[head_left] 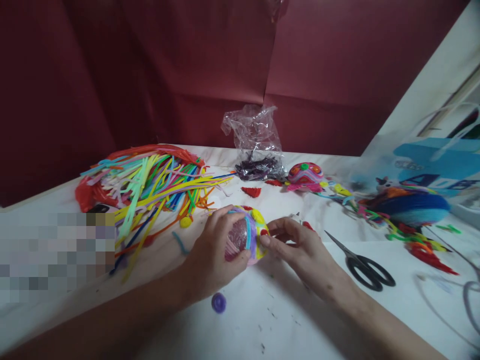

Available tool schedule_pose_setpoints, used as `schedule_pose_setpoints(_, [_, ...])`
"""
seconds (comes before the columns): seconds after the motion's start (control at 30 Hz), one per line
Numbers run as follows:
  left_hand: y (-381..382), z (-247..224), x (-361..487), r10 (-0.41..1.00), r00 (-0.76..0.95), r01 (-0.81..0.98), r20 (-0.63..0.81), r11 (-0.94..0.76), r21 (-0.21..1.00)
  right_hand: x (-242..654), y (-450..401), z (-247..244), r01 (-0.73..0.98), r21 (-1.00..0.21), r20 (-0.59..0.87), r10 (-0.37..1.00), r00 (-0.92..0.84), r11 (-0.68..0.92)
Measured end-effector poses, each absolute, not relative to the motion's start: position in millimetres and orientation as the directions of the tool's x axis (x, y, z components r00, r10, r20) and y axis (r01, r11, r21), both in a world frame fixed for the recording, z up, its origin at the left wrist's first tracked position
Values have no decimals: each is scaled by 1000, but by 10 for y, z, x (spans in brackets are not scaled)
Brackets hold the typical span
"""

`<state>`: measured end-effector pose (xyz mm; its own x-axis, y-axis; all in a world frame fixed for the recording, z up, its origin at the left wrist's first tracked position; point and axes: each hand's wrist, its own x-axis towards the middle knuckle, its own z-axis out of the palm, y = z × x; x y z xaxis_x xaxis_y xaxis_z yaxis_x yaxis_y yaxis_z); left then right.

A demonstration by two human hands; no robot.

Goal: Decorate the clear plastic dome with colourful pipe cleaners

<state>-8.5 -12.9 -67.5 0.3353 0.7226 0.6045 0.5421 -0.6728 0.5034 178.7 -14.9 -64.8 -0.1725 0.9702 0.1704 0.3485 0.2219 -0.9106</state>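
My left hand (215, 245) is wrapped round a ball (237, 235) partly covered in bands of coloured pipe cleaner, blue, purple, yellow and pink. A bare, shiny dark pink patch shows on the ball's left part. A yellow coil (257, 216) sits on its upper right. With thumb and index finger, my right hand (294, 240) pinches at a small red pipe-cleaner piece (264, 232) against the ball's right edge; the fingertips partly hide it. A purple coil (219, 303) lies on the white table below my left hand.
Left lies a spread heap of pipe cleaners (150, 185). Black-handled scissors (362, 265) lie open on the right. Behind stand a clear plastic bag (258, 140) with dark strands and a decorated pink piece (305, 176). A blue fuzzy piece (412, 206) and printed bag (435, 155) are far right.
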Motion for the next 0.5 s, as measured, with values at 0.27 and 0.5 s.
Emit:
schedule_pose_setpoints(0.27, [-187, -722, -95, 717, 359, 578, 597, -673, 461, 1667, -161, -681, 403, -894, 140, 976, -166, 196])
schedule_pose_setpoints(0.5, [-222, -714, -107, 710, 389, 592, 587, -681, 432, 1696, -221, -630, 404, -898, 123, 981, -152, 175])
